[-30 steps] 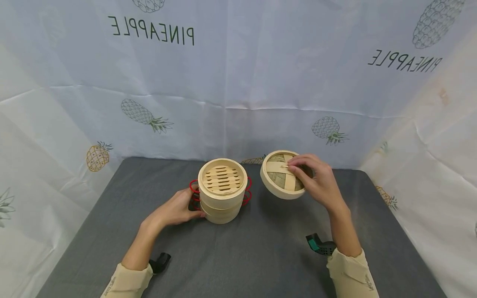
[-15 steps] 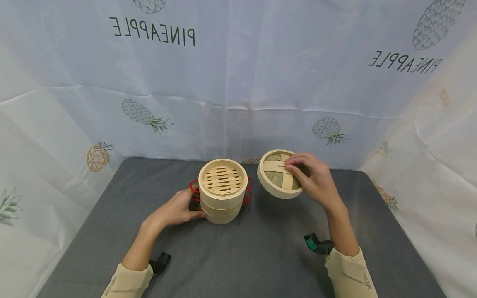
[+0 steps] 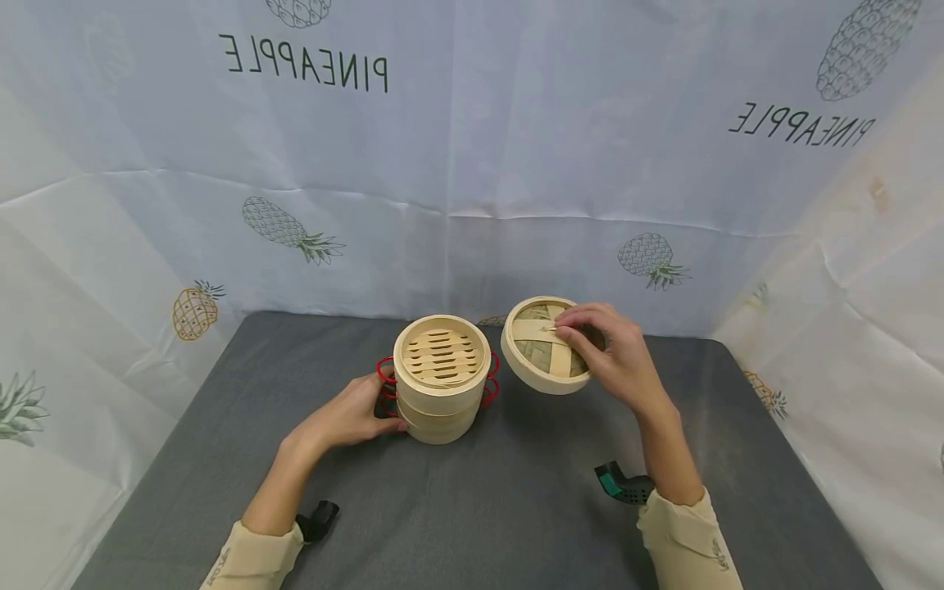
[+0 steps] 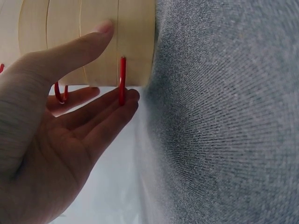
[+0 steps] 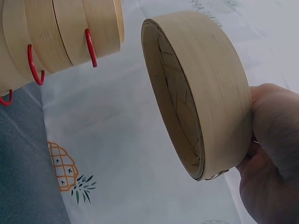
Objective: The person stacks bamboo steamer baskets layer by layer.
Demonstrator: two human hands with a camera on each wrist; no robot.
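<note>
A round bamboo steamer (image 3: 438,403) of stacked tiers stands on the table, its slatted top tier uncovered. Red loop handles stick out on both sides. My left hand (image 3: 354,412) holds it at the left. In the left wrist view the thumb lies on the steamer's wall (image 4: 135,37), with the fingers around by the red handles (image 4: 122,81). To the right of the stack, my right hand (image 3: 615,356) pinches the woven lid (image 3: 544,378) by its crossed top strip. The lid is tilted and off the table. Its hollow underside (image 5: 175,98) faces the steamer in the right wrist view.
The dark grey tabletop (image 3: 472,524) spreads around the steamer. A white curtain (image 3: 472,147) printed with pineapples hangs behind and at both sides. Black devices are worn at the left wrist (image 3: 319,521) and the right wrist (image 3: 623,485).
My right hand has moved a little to the left with the lid, bringing it nearer the steamer. The left hand and the steamer have stayed in place.
</note>
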